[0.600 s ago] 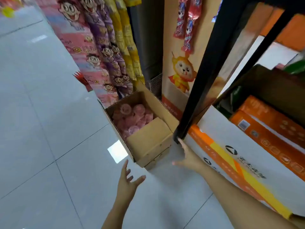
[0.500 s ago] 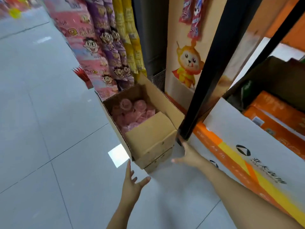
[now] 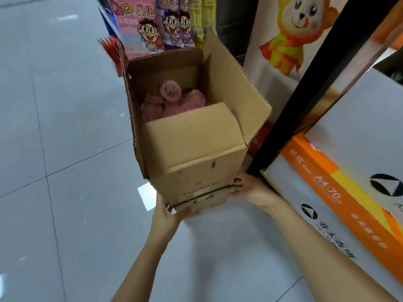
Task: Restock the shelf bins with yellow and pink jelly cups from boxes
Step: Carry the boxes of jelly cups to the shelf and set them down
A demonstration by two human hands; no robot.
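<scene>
Gripping a cardboard box (image 3: 196, 149) at its two near bottom corners, the person is reaching forward with both bare arms.

Seen from the head camera, the left hand (image 3: 165, 212) is clasping the near left corner, its thumb lying across the front face and its fingers wrapping out of sight round the side. The right hand (image 3: 246, 188) is clutching the near right corner, fingers curling tight against the cardboard. The box is sitting over the grey tiled floor (image 3: 54, 149), though I cannot tell whether its base is touching the tiles.

Its top is standing open. One flap is sticking up on the right and the near flap is folding inward over part of the opening. The pink jelly cups (image 3: 172, 99) are lying heaped inside, in the far half, partly under that flap.

A black shelf post (image 3: 305, 94) is rising just beside the box on the right, with white-and-orange cartons (image 3: 349, 171) lying beyond it. Snack packs (image 3: 152, 29) with cartoon faces are hanging behind the box, next to a monkey poster (image 3: 287, 40).
</scene>
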